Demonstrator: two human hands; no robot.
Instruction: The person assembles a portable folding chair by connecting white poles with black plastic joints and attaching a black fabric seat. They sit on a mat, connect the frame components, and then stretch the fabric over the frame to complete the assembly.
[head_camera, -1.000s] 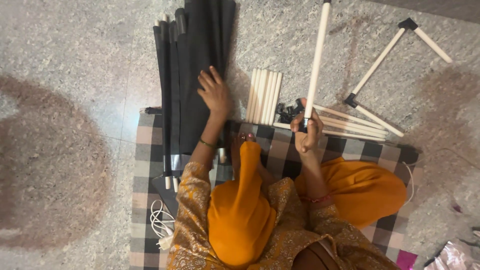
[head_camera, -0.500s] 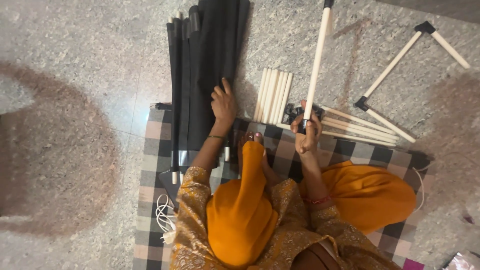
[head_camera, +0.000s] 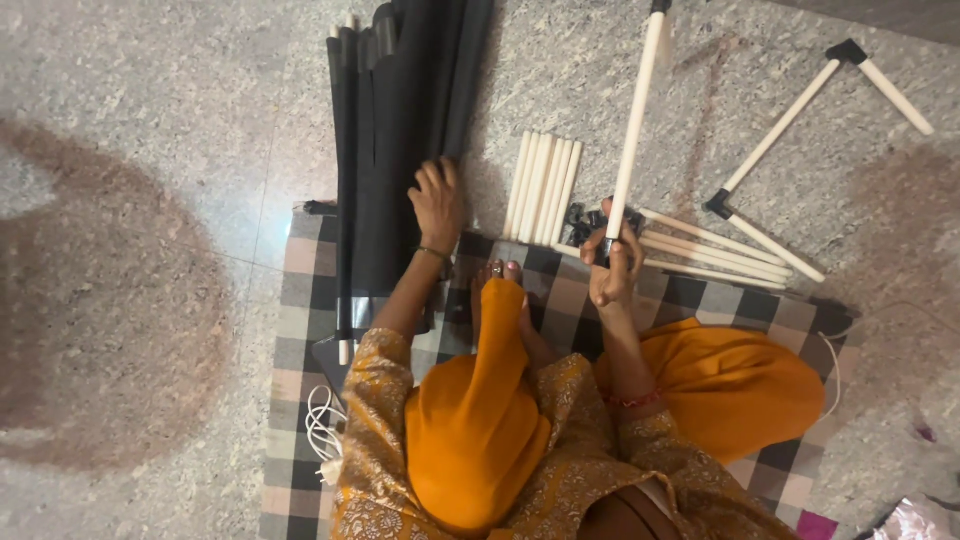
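Two bare hands were seen at the middle of the frame, above a checked mat (head_camera: 300, 300) on which the person was seated on a speckled stone floor (head_camera: 150, 100). The left hand (head_camera: 437, 203) was laid flat, fingers loosely spread, on a bundle of black fabric and rods (head_camera: 400, 130) that ran from the top centre of the frame down to the mat's upper left corner; the hand rested on the bundle's lower right part. The right hand (head_camera: 612, 265) was closed in a fist round the lower end of a long white pole (head_camera: 637, 110), which rose from the hand almost straight up to the top edge of the frame, tilted slightly to the right, and ended there in a black cap. Small black connectors (head_camera: 585, 220) were seen just beside the gripped end, to its left. Between the two hands, a row of short white tubes (head_camera: 540, 185) lay side by side on the floor. To the right of the right hand, several longer white tubes (head_camera: 720, 255) lay along the mat's upper edge, and further out, in the upper right of the frame, white poles joined by black corner pieces (head_camera: 790, 120) lay well apart from both hands. A coiled white cord (head_camera: 322, 435) lay on the mat at the lower left.
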